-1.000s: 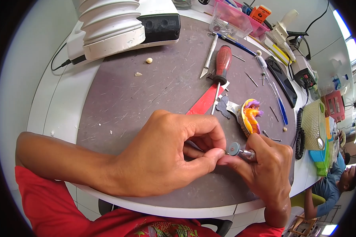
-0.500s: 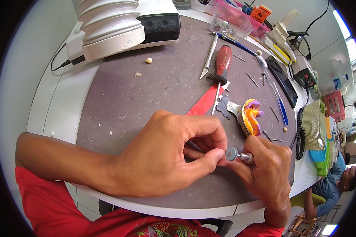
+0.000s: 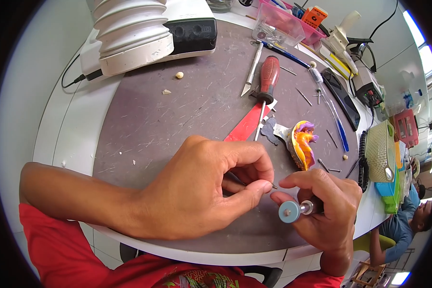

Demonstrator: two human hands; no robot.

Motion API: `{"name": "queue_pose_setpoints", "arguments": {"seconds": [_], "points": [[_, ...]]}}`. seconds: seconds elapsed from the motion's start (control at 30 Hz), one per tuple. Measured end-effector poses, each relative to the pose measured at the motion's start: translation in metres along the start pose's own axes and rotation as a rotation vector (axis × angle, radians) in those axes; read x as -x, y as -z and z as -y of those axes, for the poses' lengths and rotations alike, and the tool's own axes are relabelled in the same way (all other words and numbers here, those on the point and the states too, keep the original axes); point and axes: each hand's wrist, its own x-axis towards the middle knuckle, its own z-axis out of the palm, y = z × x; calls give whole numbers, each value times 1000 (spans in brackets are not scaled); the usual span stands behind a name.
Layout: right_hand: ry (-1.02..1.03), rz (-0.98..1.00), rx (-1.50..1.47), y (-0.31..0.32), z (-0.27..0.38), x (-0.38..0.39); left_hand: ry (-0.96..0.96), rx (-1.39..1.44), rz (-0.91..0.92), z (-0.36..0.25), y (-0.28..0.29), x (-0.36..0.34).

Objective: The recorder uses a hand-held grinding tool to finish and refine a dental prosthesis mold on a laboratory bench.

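Note:
My left hand (image 3: 201,192) is closed in a pinch, thumb against forefinger. A thin dark metal tip (image 3: 274,186) sticks out of the pinch; the rest of that piece is hidden. My right hand (image 3: 329,204) is wrapped round a handpiece with a metal nose (image 3: 306,207), and its thumb and forefinger are parted. A grey-blue grinding disc (image 3: 288,211) sits on the end of the handpiece, apart from my left fingers. Just beyond the hands lies a dental impression tray (image 3: 303,145) filled with orange and purple material.
A red-handled screwdriver (image 3: 270,77), a craft knife (image 3: 252,72), a red strip (image 3: 248,124) and several loose burs lie beyond the hands. A phone (image 3: 341,98) is at the right. A white hose nozzle (image 3: 137,55) and a dark-fronted unit (image 3: 192,36) stand at the far left.
My right hand has drawn away from the left fingertips, to the right and nearer me, taking the disc along. Its thumb and forefinger have spread. The left hand has stayed in place.

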Motion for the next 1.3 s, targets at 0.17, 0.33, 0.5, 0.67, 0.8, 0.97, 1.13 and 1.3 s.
{"name": "queue_pose_setpoints", "arguments": {"seconds": [0.17, 0.33, 0.5, 0.67, 0.8, 0.97, 1.13, 1.3], "points": [[42, -6, -27, -4, -5, 2, -5, -31, 11, -2, 0, -1], [30, 22, -45, -2, -4, 1, -35, -16, -2, 1, -2, 0], [30, 28, -47, -2, -3, 1, -33, -34, 3, 0, -1, 0], [-102, 9, 95, 0, -2, 1, 39, 28, 0, -1, -1, 1], [-153, 55, 237, -3, -8, 4, -6, -8, -16, 0, -1, 0], [-101, 94, 265, -7, -11, 5, -30, -15, -24, 0, -1, 1], [-115, 108, 280, -8, -11, 5, -30, -9, -27, 0, -1, 1], [-108, 116, 270, -9, -10, 6, -24, 6, -20, 1, -1, 1]]}}
